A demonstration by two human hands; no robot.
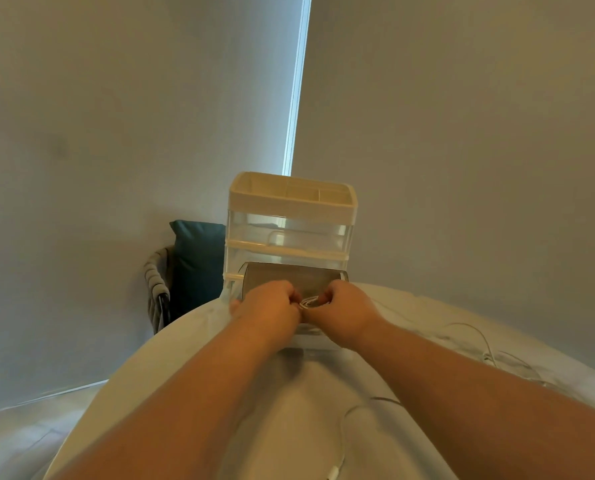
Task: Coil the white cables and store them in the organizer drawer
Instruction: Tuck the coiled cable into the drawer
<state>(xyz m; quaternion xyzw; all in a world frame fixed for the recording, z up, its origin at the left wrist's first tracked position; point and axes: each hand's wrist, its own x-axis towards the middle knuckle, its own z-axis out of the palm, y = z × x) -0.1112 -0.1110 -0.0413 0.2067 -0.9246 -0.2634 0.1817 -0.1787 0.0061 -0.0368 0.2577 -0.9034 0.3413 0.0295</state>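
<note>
In the middle of the frame the left hand [268, 306] and the right hand [344, 310] are meeting almost knuckle to knuckle, each pinching with curled fingers one side of a small coil [309, 301] of white cable. The coil is hanging just over the pulled-out bottom drawer [282, 275] of the clear organizer [291, 216]. More cables [479, 336] are lying loose on the white surface [289, 393] at the right and lower middle of the frame.
</note>
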